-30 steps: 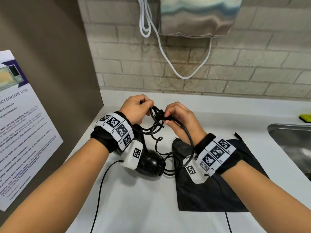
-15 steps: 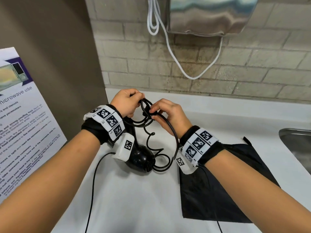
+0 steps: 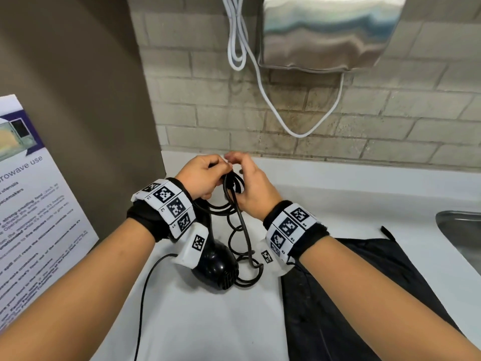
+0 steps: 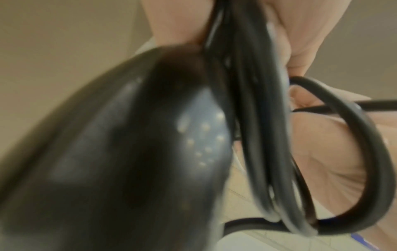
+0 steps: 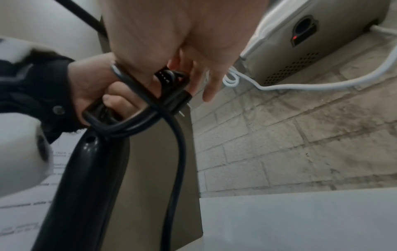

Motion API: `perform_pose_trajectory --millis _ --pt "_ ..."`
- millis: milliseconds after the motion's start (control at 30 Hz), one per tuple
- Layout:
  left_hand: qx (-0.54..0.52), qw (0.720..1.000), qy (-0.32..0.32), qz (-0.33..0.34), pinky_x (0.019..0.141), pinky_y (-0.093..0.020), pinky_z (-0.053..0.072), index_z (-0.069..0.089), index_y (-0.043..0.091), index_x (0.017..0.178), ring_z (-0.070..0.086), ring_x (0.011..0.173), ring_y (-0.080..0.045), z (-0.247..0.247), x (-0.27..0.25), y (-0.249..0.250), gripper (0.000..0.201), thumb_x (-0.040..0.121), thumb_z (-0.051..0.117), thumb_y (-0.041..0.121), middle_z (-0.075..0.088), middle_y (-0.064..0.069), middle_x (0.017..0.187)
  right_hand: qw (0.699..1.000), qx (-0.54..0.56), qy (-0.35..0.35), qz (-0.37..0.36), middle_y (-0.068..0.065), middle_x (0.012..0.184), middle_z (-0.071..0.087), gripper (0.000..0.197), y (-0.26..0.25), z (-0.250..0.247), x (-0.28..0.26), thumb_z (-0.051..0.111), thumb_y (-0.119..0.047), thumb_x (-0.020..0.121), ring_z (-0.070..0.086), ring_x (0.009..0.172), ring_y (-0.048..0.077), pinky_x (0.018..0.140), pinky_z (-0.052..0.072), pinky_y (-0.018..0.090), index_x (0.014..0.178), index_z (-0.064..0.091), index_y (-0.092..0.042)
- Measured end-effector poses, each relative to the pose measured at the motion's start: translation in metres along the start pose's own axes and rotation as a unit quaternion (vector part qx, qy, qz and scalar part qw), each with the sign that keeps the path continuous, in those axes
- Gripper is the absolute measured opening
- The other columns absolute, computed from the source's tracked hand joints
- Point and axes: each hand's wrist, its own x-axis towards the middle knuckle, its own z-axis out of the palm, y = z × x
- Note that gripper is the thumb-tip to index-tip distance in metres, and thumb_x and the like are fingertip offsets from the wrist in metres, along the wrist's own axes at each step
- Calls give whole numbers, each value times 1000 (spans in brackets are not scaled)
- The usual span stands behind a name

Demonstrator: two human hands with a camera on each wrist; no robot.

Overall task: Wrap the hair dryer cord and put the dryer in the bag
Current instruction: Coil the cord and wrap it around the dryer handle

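The black hair dryer (image 3: 216, 267) hangs head down just above the counter, its handle (image 5: 90, 169) rising into my left hand (image 3: 205, 178). That hand grips the handle top together with several loops of the black cord (image 3: 235, 185). My right hand (image 3: 247, 188) is pressed close beside it and pinches the plug (image 5: 171, 93) end of the cord against the loops. More coils (image 3: 244, 243) dangle beside the dryer head (image 4: 128, 152). The black bag (image 3: 351, 295) lies flat on the counter under my right forearm.
A metal hand dryer (image 3: 325, 32) with a white cable (image 3: 260, 87) hangs on the brick wall ahead. A sink (image 3: 460, 230) is set in at the right. A brown side wall with a poster (image 3: 31, 230) closes the left. A thin black wire (image 3: 145, 295) crosses the white counter (image 3: 208, 329).
Both hands have come closer together and moved towards the wall. The right hand has brought the plug end up against the loops in the left hand, and less cord hangs loose.
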Motion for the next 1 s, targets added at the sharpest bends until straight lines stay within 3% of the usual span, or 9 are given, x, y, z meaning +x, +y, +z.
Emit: perform_pose_trajectory --millis 167,300,367,467,567,667,767,867,1000 --pt "56 997 -33 33 32 -13 21 49 15 70 25 26 -5 8 -1 -5 23 93 50 15 42 8 39 997 15 -61 47 21 106 63 54 9 4 8 48 -5 81 62 97 34 87 50 43 133 36 -14" --pt "66 997 -20 37 32 -11 21 53 14 71 25 26 -4 8 2 -5 21 92 52 16 43 11 35 968 -216 -124 9 10 87 63 57 20 -14 8 32 -45 67 53 84 25 82 38 35 109 52 -12" --pt "60 998 -12 26 32 -9 20 56 11 75 24 26 -4 6 2 -6 18 92 53 16 43 10 35 964 -208 -165 -7 6 78 58 63 30 -29 1 29 -61 67 48 75 20 73 38 32 100 54 -13" --pt "62 998 3 14 32 -10 19 58 11 76 23 25 -5 2 0 -5 16 91 53 16 45 3 46 950 -262 -171 0 8 76 57 52 57 -47 -12 28 -55 84 53 77 26 65 35 31 95 53 -11" --pt "58 998 13 10 32 -10 20 56 11 77 24 25 -4 2 -2 -4 15 91 53 15 42 -3 54 921 -334 -115 167 20 99 63 35 84 -62 -24 31 -33 98 58 95 35 71 40 34 112 53 -10" --pt "51 999 15 8 32 -9 20 55 12 74 25 24 -4 5 -2 -3 18 91 53 15 41 -4 54 854 -335 -142 371 20 117 59 34 103 -68 -32 33 -26 98 56 107 35 85 44 35 117 54 -6" --pt "54 998 9 3 32 -8 20 54 13 71 25 24 -4 8 -1 -2 20 91 53 15 40 -3 53 821 -344 -181 419 16 122 57 34 104 -61 -28 35 -25 97 55 110 32 87 42 34 117 55 -6" --pt "63 998 10 5 32 -9 20 53 13 71 24 24 -4 8 -1 -2 21 92 52 15 40 -3 54 843 -356 -177 362 6 123 56 30 87 -51 -21 42 -26 92 51 114 29 98 35 40 120 54 -22" --pt "65 998 19 3 32 -10 20 56 10 77 23 24 -4 3 0 -3 16 92 52 17 41 -4 55 963 -95 -159 196 9 123 56 39 56 -29 -12 48 -8 91 52 98 15 87 39 24 126 54 -26"
